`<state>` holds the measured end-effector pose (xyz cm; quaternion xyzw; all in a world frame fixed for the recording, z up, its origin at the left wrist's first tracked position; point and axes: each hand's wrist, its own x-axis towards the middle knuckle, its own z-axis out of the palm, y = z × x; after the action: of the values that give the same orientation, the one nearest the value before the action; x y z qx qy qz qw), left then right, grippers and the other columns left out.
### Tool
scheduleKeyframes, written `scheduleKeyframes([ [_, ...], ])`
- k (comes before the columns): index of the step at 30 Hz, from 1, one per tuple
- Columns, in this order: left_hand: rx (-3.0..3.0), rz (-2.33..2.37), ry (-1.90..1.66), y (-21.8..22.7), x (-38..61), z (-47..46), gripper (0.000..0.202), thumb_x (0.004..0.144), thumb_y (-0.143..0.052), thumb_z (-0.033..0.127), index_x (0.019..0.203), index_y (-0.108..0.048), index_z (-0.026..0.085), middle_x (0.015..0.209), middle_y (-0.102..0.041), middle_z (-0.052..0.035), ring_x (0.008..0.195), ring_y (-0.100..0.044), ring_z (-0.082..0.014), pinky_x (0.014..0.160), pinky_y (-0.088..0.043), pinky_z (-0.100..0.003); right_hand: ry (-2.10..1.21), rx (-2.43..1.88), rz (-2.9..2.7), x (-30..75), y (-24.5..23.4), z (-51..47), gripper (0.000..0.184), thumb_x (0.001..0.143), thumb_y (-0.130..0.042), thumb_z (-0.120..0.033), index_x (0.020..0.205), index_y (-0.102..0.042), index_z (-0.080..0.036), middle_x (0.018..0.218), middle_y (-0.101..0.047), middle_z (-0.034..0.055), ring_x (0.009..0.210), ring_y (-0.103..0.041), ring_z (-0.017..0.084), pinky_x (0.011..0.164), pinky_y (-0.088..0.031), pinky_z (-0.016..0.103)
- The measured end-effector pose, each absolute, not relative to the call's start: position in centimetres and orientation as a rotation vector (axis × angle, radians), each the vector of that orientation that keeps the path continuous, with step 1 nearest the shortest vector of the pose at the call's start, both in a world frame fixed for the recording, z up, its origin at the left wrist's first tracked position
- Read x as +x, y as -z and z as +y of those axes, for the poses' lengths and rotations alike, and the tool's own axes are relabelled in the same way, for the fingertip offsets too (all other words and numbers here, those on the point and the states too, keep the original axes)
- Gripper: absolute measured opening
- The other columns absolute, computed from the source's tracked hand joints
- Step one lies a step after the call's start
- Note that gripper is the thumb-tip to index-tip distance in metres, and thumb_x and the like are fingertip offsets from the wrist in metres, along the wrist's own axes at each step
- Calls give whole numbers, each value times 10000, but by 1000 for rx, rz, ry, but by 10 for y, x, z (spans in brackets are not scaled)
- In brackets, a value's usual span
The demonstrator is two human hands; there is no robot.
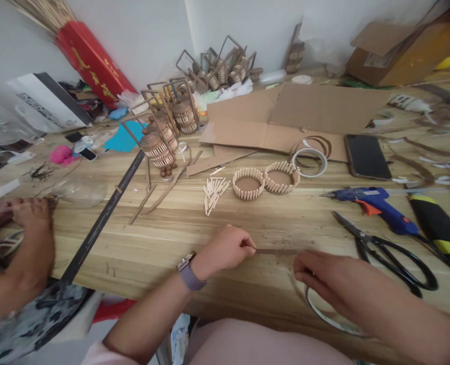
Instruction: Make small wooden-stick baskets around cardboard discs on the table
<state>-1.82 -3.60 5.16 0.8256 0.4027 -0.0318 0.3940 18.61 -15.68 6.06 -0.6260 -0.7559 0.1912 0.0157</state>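
Observation:
Between my hands a thin brown strip (273, 251) runs level just above the wooden table. My left hand (228, 248), with a watch on its wrist, pinches one end. My right hand (320, 274) is closed on the strip farther right. Below my right hand a pale band (324, 314) curves down toward the table edge; the hand hides where it begins. Beyond my hands stand two round brown trays ringed with short wooden sticks, a left ring (248, 195) and a right ring (282, 189). Loose sticks (214, 192) lie in a pile beside them.
To the right are black scissors (384, 251), a blue glue gun (377, 203) and a phone (367, 156). Behind the rings lie a tape roll (322, 171) and cardboard (244, 121). Small bucket-like models (158, 148) stand left of these. Another person's hand (31, 210) works at far left.

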Motion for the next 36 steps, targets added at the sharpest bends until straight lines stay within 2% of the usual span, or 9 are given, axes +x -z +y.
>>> scheduleKeyframes([
  [3,2137,1029,80,-49,-19,-41,153,800,-677,177,944,-724,196,762,-737,6,774,-627,-179,746,-440,-274,-1324,-1962,-2098,193,-64,-127,228,902,-421,-270,743,-571,-204,627,-620,13,593,-605,159,544,-396,241],
  [6,2190,1030,87,-48,-17,-45,141,807,-651,144,883,-741,222,741,-731,7,848,-608,-208,787,-427,-298,-1594,-1919,-1958,193,-61,-108,173,867,-454,-275,751,-551,-191,628,-585,-5,553,-570,138,527,-386,225],
  [10,2239,1045,99,-49,-17,-48,210,822,-601,105,860,-761,235,794,-754,-11,909,-583,-236,797,-418,-318,-1592,-1898,-2026,188,-54,-96,154,848,-482,-256,730,-557,-191,587,-557,-14,548,-539,138,519,-352,221],
  [16,2378,1028,104,-49,-18,-56,205,873,-575,130,874,-746,243,830,-751,-12,899,-571,-244,778,-409,-350,-1590,-1944,-2093,182,-59,-86,178,835,-477,-206,688,-575,-184,539,-543,-20,536,-504,127,518,-331,222],
  [21,2623,1041,138,-58,-17,-71,218,942,-506,155,912,-709,228,923,-659,-71,942,-536,-268,808,-432,-405,-1591,-1987,-2137,178,-63,-81,191,811,-484,-188,665,-607,-179,521,-550,-14,528,-509,135,517,-332,234],
  [24,2698,982,162,-61,-16,-77,232,965,-456,129,908,-676,174,986,-603,-95,973,-513,-258,811,-462,-385,-1587,-2004,-2168,177,-63,-78,187,795,-496,-174,650,-615,-178,513,-554,-14,531,-523,134,522,-334,230],
  [27,2711,814,130,-56,-16,-78,241,979,-410,81,925,-636,141,979,-609,-79,944,-523,-217,829,-472,-336,-1585,-2024,-2196,175,-62,-75,187,778,-506,-156,632,-621,-175,487,-540,-18,523,-525,136,521,-331,233],
  [32,2757,726,72,-46,-18,-79,166,997,-431,122,1008,-594,151,992,-620,-56,911,-549,-206,799,-476,-317,-1581,-2061,-2224,173,-65,-72,204,788,-500,-151,635,-634,-167,472,-537,-18,510,-508,134,521,-327,239],
  [36,2802,671,93,-43,-20,-79,146,999,-449,147,994,-595,156,984,-628,-52,911,-559,-205,789,-482,-314,-1567,-2081,-2234,172,-67,-72,210,793,-504,-154,625,-629,-166,462,-524,-20,499,-493,124,505,-315,226],
])
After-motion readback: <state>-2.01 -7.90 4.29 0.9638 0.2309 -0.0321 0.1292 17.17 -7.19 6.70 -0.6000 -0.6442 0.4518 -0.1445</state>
